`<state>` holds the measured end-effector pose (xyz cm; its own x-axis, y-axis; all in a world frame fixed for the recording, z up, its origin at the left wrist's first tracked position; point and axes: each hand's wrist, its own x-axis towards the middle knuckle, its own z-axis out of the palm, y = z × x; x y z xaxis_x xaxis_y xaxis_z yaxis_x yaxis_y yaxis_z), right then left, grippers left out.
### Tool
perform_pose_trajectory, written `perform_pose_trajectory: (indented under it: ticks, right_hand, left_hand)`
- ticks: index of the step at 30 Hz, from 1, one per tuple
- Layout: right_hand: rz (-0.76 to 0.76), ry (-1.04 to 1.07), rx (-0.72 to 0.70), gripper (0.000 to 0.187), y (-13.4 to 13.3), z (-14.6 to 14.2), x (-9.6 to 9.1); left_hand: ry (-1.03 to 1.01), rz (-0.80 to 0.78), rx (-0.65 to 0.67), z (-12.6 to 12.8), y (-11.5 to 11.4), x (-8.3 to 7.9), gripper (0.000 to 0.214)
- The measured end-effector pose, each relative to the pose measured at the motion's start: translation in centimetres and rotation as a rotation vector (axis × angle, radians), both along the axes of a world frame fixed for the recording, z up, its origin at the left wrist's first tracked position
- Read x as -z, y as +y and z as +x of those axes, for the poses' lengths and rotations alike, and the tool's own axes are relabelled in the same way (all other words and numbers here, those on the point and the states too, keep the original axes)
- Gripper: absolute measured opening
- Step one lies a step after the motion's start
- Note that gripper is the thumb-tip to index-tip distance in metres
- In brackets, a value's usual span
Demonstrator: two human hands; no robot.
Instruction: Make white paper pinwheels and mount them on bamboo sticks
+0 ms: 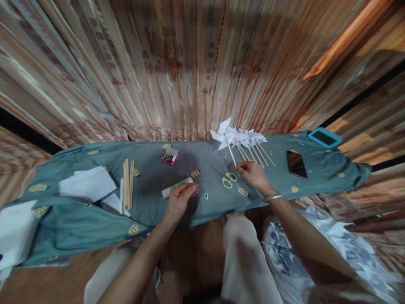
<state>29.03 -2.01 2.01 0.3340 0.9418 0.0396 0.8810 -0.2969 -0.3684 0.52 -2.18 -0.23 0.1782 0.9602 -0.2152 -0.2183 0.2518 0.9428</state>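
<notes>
My left hand (pixel 181 197) rests on the blue-grey cloth (pixel 152 211), fingers loosely curled beside a white and green glue stick (pixel 176 186) and touching its near side. My right hand (pixel 253 174) pinches the lower end of a pinwheel stick (pixel 232 156) whose white paper pinwheel (pixel 223 135) lies at the far edge. More white pinwheels (pixel 249 137) on sticks lie in a row just right of it. Yellow-handled scissors (pixel 227 178) lie between my hands, close to the right one.
Bare wooden sticks (pixel 128 183) and white paper sheets (pixel 87 183) lie at the left. A small red and white box (pixel 170 156) sits at the back. A black phone (pixel 296 164) and a blue-cased device (pixel 324 137) lie at the right. Striped curtain hangs behind.
</notes>
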Motion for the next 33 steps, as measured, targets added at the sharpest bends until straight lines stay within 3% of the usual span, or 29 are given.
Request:
perform_pose_trajectory:
  ticks: [4,9,19,33]
  right_hand:
    - [-0.059,-0.086,0.079,0.024,1.5,2.9,0.4]
    - [-0.133,-0.159,0.094,0.024,3.0,4.3,1.2]
    - [-0.250,-0.257,0.096,0.029,5.3,4.3,2.2]
    - [-0.306,-0.299,0.165,0.028,6.5,4.0,2.4]
  left_hand:
    - [0.006,-0.024,0.040,0.5,-0.2,0.4,0.041]
    - [0.009,-0.017,0.061,0.5,-0.3,0.6,0.037]
    - [0.042,-0.002,0.089,0.4,-0.3,1.0,0.034]
    - [0.043,0.003,0.078,0.2,-0.3,0.9,0.032]
